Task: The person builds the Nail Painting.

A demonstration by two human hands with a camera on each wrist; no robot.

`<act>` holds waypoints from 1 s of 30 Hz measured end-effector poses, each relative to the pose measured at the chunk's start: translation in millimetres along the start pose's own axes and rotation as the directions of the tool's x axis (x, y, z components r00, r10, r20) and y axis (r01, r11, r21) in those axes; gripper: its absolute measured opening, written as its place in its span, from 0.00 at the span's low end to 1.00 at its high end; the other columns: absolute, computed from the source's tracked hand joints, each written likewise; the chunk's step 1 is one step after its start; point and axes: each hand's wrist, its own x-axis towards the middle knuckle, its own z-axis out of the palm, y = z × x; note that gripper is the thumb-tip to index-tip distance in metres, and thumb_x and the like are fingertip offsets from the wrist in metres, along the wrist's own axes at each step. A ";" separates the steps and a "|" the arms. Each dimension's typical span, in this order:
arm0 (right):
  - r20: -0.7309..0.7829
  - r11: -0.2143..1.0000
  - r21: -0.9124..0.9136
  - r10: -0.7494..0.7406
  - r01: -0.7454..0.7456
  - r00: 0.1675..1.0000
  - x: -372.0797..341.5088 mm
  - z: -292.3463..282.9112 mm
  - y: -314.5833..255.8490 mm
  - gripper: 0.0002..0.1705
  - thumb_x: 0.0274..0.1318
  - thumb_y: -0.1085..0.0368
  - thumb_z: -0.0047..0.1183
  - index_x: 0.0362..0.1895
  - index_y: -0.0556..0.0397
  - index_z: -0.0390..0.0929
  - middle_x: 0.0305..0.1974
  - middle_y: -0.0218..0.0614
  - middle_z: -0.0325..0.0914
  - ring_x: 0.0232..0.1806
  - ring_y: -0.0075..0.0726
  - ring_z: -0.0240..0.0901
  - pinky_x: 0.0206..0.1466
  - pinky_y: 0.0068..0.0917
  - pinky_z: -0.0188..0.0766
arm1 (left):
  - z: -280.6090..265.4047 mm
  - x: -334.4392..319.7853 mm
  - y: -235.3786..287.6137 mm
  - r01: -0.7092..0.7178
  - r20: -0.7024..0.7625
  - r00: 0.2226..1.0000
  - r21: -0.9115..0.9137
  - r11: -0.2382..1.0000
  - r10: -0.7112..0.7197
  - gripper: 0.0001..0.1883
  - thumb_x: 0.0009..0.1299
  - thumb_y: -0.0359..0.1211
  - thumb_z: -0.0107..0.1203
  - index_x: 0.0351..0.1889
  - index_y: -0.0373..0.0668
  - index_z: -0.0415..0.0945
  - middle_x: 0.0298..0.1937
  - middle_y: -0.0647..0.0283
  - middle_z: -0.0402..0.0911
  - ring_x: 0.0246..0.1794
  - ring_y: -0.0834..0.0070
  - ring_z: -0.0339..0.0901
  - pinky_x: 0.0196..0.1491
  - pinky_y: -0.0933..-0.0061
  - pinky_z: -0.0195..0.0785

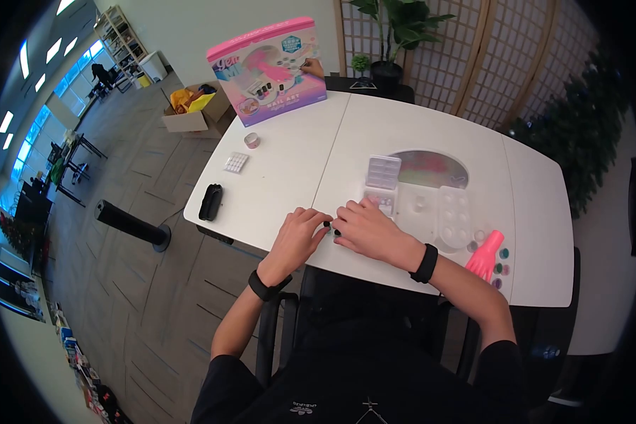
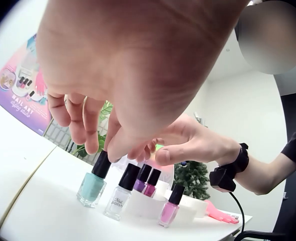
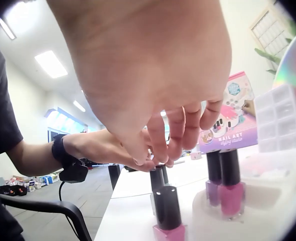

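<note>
My left hand [image 1: 297, 234] pinches the black cap of a teal nail polish bottle [image 2: 91, 188], which is upright at the table surface in the left wrist view. Beside it stands a clear nail polish bottle [image 2: 119, 197] with printed lettering. My right hand [image 1: 369, 232] hovers close to the left, its fingers loosely bent over the bottle caps and its thumb apart from them. A pink nail polish bottle [image 2: 169, 213] stands below the right hand. Purple [image 3: 213, 193] and magenta [image 3: 232, 198] nail polish bottles sit in a white plastic holder [image 3: 203, 221].
Right of my hands lie a divided case [image 1: 384, 172], a mirrored tray [image 1: 431, 168], a white palette [image 1: 454, 215], a pink model hand [image 1: 484, 258] and several small pots. Leftward are a black case [image 1: 210, 202], a tape roll [image 1: 251, 140] and a nail art box [image 1: 268, 74].
</note>
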 end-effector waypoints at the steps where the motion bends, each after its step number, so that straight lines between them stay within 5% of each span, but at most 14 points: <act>1: 0.003 1.000 -0.011 -0.001 0.001 1.000 2.3 5.3 -0.9 0.14 0.69 0.54 0.65 0.49 0.49 0.84 0.46 0.31 0.80 0.54 0.38 0.76 0.58 0.40 0.69 | 0.1 1.1 -0.9 0.006 0.004 1.000 0.005 1.000 -0.006 0.11 0.75 0.29 0.67 0.54 0.44 0.86 0.49 0.60 0.89 0.51 0.56 0.80 0.60 0.58 0.72; 6: -0.071 0.994 0.106 0.020 -0.012 0.997 0.9 12.5 4.9 0.11 0.70 0.56 0.64 0.46 0.49 0.86 0.42 0.33 0.84 0.52 0.39 0.79 0.57 0.38 0.69 | -5.3 6.2 -3.9 0.018 -0.002 1.000 -0.024 1.000 -0.018 0.10 0.75 0.30 0.67 0.53 0.43 0.88 0.44 0.59 0.90 0.48 0.56 0.81 0.57 0.58 0.74; 12: 0.049 0.818 0.530 0.235 -0.225 0.971 -14.7 -67.9 32.0 0.13 0.73 0.62 0.58 0.51 0.57 0.87 0.42 0.48 0.88 0.49 0.54 0.83 0.57 0.47 0.76 | -26.4 16.7 15.1 0.136 0.019 0.991 -0.215 0.967 -0.136 0.10 0.77 0.34 0.67 0.52 0.42 0.88 0.43 0.60 0.90 0.46 0.61 0.81 0.52 0.60 0.75; 16: 0.060 0.815 0.489 0.323 -0.310 0.945 -42.1 -89.5 49.2 0.14 0.72 0.64 0.57 0.53 0.59 0.87 0.46 0.48 0.89 0.50 0.60 0.83 0.57 0.48 0.78 | -32.1 24.9 33.7 0.136 0.039 0.991 -0.274 0.952 -0.131 0.11 0.76 0.36 0.69 0.51 0.41 0.88 0.42 0.60 0.89 0.45 0.63 0.81 0.51 0.62 0.74; 19: 0.102 0.846 0.398 0.343 -0.354 0.934 -55.2 -90.0 52.8 0.15 0.73 0.62 0.59 0.55 0.56 0.87 0.47 0.44 0.89 0.52 0.55 0.84 0.59 0.47 0.77 | -32.2 31.6 47.0 0.090 0.034 0.996 -0.277 0.956 -0.084 0.11 0.75 0.36 0.70 0.47 0.39 0.86 0.40 0.60 0.89 0.45 0.63 0.81 0.48 0.62 0.74; 30: 0.106 0.927 0.241 0.269 -0.287 0.957 -66.0 -28.0 51.5 0.13 0.70 0.61 0.61 0.53 0.54 0.84 0.47 0.40 0.87 0.54 0.50 0.82 0.58 0.47 0.72 | -12.4 39.6 74.1 -0.059 -0.085 0.995 -0.056 0.997 0.054 0.14 0.72 0.40 0.73 0.34 0.44 0.80 0.30 0.67 0.78 0.37 0.64 0.75 0.49 0.61 0.65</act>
